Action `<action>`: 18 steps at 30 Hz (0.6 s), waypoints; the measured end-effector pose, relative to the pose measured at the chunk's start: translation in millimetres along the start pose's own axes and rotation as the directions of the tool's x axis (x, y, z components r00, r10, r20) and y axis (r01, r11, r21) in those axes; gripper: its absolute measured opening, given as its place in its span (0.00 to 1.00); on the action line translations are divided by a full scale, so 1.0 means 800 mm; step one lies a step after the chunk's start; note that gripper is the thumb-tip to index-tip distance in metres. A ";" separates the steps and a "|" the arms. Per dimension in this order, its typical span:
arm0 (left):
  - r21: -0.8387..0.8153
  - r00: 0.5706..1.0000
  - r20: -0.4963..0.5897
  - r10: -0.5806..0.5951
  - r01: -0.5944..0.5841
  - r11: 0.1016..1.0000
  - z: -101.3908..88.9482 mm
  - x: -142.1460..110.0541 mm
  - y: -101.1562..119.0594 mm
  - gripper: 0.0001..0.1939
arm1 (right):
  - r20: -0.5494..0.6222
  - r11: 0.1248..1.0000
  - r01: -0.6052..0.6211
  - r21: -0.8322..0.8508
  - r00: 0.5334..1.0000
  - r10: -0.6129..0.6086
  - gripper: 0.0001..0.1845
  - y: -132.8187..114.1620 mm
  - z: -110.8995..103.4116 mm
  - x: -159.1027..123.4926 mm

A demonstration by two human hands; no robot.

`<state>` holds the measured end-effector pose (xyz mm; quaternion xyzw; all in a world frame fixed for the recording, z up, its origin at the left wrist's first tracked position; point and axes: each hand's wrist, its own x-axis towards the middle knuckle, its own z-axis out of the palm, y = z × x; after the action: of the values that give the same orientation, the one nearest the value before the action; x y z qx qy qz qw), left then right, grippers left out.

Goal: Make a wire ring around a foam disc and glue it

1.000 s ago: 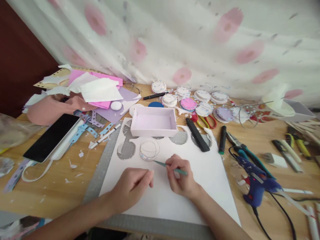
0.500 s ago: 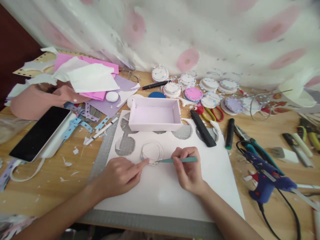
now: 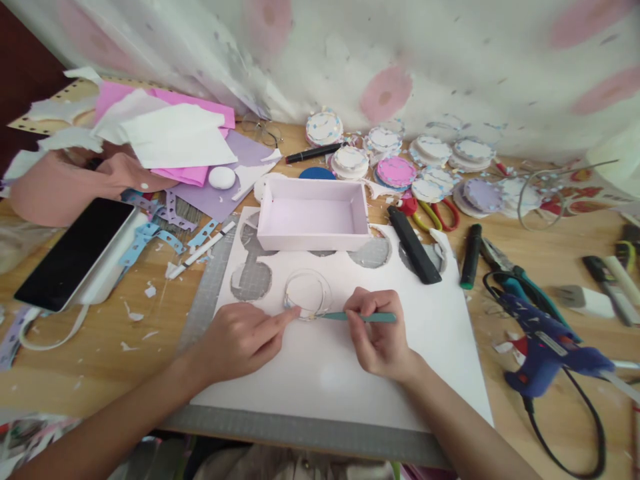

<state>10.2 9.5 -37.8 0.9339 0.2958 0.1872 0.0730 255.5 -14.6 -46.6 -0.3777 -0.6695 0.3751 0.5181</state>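
Observation:
Over a white sheet with round cut-outs (image 3: 350, 383), my right hand (image 3: 379, 333) holds slim teal tweezers (image 3: 377, 318) in a pinch. Their narrow tip points left and meets the lower edge of a thin wire-like ring (image 3: 327, 291) lying on the sheet. From the other side, my left hand (image 3: 247, 337) pins the ring's lower left edge with its outstretched index fingertip. The other left fingers are curled under. Small pale bits show along the ring near that fingertip, too small to make out.
A pale pink open box (image 3: 313, 241) stands behind the ring. Black cutter (image 3: 414, 245), marker (image 3: 471, 257), pliers (image 3: 515, 280) and blue glue gun (image 3: 540, 353) lie to the right. Several decorated discs (image 3: 395, 172) line the back; a phone (image 3: 75, 253) lies left.
The whole view has shifted slightly, with the table things higher in the picture. Both hands, the tweezers and the ring keep nearly the same positions relative to one another.

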 end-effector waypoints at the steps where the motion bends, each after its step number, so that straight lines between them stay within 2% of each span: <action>1: 0.000 1.000 0.003 -0.002 0.002 1.000 0.000 0.000 0.000 0.18 | 0.010 1.000 0.016 -0.017 1.000 -0.016 0.13 0.000 -0.001 0.000; 8: -0.006 1.000 -0.011 -0.013 0.013 1.000 0.000 -0.001 0.001 0.18 | 0.115 0.984 0.128 -0.122 0.987 -0.114 0.18 -0.002 -0.002 -0.001; 18: -0.007 1.000 -0.012 -0.015 0.015 1.000 0.001 -0.002 0.001 0.18 | 0.135 0.948 0.239 -0.211 0.968 -0.213 0.17 -0.007 -0.002 -0.002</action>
<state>10.1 8.1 -38.9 0.9302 0.3026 0.1935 0.0757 257.0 -18.3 -42.3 -0.3335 -0.7743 0.2550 0.4734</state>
